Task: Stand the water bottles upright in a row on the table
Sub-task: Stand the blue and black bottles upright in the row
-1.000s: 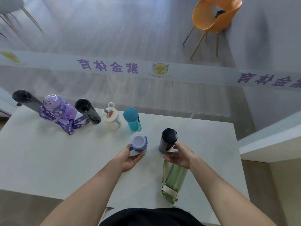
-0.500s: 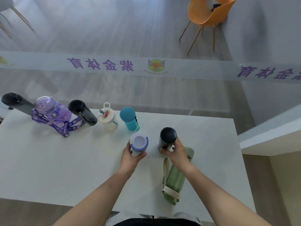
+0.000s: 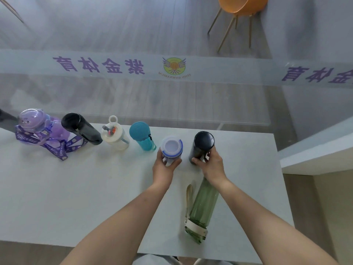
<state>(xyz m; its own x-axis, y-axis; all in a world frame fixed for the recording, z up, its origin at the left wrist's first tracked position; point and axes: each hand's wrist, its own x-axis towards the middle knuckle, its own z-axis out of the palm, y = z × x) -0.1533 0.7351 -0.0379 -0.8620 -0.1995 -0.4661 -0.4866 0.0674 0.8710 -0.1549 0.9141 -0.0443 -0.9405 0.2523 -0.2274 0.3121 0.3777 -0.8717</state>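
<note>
Seven water bottles show whole on the white table (image 3: 76, 197), with an eighth dark one cut off at the left edge (image 3: 4, 116).

Upright, in a row along the far edge, left to right:
- one purple bottle (image 3: 41, 127) with a printed lanyard (image 3: 57, 148) spilling onto the tabletop;
- one black bottle (image 3: 81, 129);
- one cream bottle (image 3: 114, 136) with a loop lid;
- one teal bottle (image 3: 142, 136);
- one clear bottle with a white and blue lid (image 3: 172, 148);
- one dark bottle with a black cap (image 3: 202, 146).

Lying on its side, nearer the person: one green bottle (image 3: 204, 205) with a beige strap (image 3: 189, 196) beside it and a pale band near its cap end.

Hands, two, bare:
- left hand (image 3: 165, 167) wrapped round the lower body of the white and blue lidded bottle;
- right hand (image 3: 210, 165) closed round the lower body of the black-capped bottle.

Hidden or unclear: both held bottles' bases sit behind the fingers, so contact with the table cannot be told. The right wrist covers the green bottle's far end. One orange chair (image 3: 240, 6) beyond the glass is cropped at the top.
</note>
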